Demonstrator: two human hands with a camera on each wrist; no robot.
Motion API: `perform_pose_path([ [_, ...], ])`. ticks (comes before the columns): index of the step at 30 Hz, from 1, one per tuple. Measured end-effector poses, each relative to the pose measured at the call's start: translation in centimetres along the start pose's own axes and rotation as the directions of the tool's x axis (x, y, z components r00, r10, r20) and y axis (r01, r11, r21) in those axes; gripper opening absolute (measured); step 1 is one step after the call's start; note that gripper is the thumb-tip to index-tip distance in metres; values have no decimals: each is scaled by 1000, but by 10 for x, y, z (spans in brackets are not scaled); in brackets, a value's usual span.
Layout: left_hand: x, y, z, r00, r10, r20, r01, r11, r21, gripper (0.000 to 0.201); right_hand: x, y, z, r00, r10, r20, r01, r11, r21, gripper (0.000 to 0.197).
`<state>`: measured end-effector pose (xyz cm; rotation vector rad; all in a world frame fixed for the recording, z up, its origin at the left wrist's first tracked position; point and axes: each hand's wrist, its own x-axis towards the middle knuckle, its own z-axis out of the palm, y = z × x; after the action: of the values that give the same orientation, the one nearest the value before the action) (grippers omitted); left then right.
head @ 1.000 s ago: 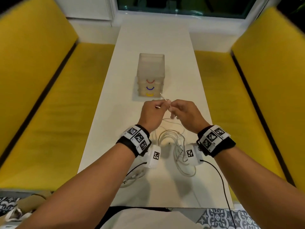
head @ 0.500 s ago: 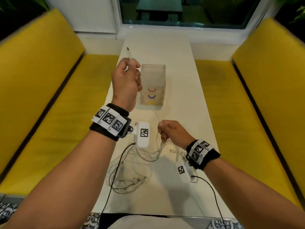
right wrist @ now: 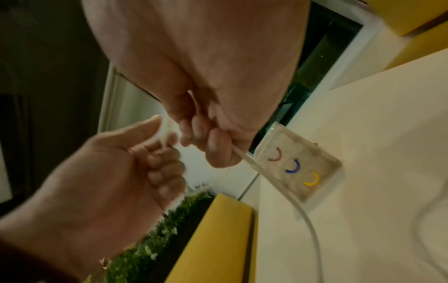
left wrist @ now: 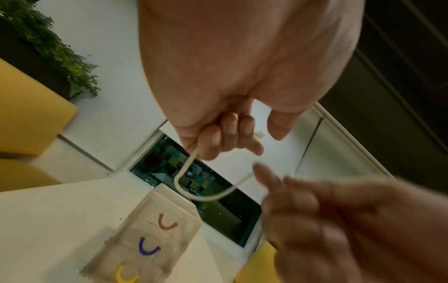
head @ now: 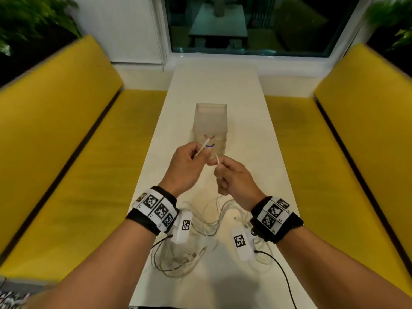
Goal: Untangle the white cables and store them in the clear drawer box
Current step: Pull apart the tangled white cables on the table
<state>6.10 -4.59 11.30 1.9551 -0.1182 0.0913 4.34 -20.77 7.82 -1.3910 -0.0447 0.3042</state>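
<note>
Both hands meet above the white table [head: 263, 139], just in front of the clear drawer box [head: 210, 121]. My left hand [head: 200, 156] grips one white cable [head: 201, 150], whose end sticks up past the knuckles. My right hand [head: 219, 168] pinches the same cable a short way along. In the left wrist view the cable [left wrist: 194, 193] curves in a short loop from my curled left fingers [left wrist: 211, 143] over to the right hand [left wrist: 339, 220]. The rest hangs down to a tangle of white cables [head: 200, 224] under my wrists. The box [right wrist: 298, 166] shows red, blue and yellow handles, all drawers closed.
A second heap of tangled white cables [head: 178, 262] lies near the table's front left. Black camera leads [head: 281, 270] trail off the front edge. Yellow benches [head: 78, 175] flank the narrow table on both sides. A window [head: 245, 25] is behind the far end.
My left hand, raised high to the left with the cable end half a second ago, has come back down to meet the right hand in front of the box. The right hand rose slightly.
</note>
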Motion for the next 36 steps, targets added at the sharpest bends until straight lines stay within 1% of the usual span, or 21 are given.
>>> perform_pose_path([
  [1,-3,0,5,999,-44,-18,44,999,-2,33,1,-7,3,1000,-15,27,15,1000,9,24],
  [3,-5,1,6,991,-88,-96,88,996,-7,47,0,-15,11,996,-42,79,44,999,-21,22],
  [4,-4,3,5,989,-96,-113,97,995,-3,51,-2,-18,14,994,-54,98,59,997,-47,24],
  [5,-3,5,2,989,-102,-108,104,995,11,49,-3,-19,16,992,-63,112,70,995,-68,27],
  [8,-1,14,-7,989,-134,-66,136,991,18,34,-5,-16,21,987,-60,146,74,993,-90,34],
  [10,2,19,-11,984,-174,-50,173,985,-17,29,-7,-11,24,984,-62,169,84,988,-130,28],
  [11,4,20,-13,979,-203,-23,202,979,-27,31,-8,-8,25,982,-69,174,95,984,-148,25],
  [12,4,20,-14,974,-228,16,228,973,-28,36,-9,-4,26,983,-72,167,99,982,-159,26],
  [14,4,18,-15,960,-256,112,255,967,28,49,-10,1,27,989,-78,124,99,979,-176,26],
  [16,3,14,-14,958,-251,142,244,968,65,48,-9,3,27,990,-91,110,110,977,-181,26],
  [18,4,12,-13,975,-206,88,204,978,39,43,-9,4,28,989,-84,119,104,979,-173,27],
  [20,10,12,-16,985,-166,-45,165,986,-16,39,-10,9,28,991,-56,121,76,983,-168,28],
  [22,19,14,-26,970,-170,-176,160,984,-74,38,-14,24,25,992,-31,126,50,986,-157,32],
  [24,29,21,-39,953,-183,-241,157,980,-120,37,-21,45,22,993,-5,116,22,989,-144,34],
  [28,38,32,-54,931,-106,-350,37,980,-197,39,-32,83,17,995,66,74,-53,985,-162,36],
  [31,44,41,-58,880,-104,-464,-45,953,-299,38,-41,109,13,977,191,95,-166,962,-219,43],
  [32,46,41,-60,873,-90,-479,-69,950,-304,37,-45,116,11,967,238,91,-213,951,-225,46],
  [34,47,36,-58,885,-43,-463,-83,965,-249,38,-51,124,7,956,288,56,-275,945,-177,48],
  [36,42,25,-51,908,-17,-419,-62,982,-176,51,-52,118,9,956,293,-6,-292,949,-117,48],
])
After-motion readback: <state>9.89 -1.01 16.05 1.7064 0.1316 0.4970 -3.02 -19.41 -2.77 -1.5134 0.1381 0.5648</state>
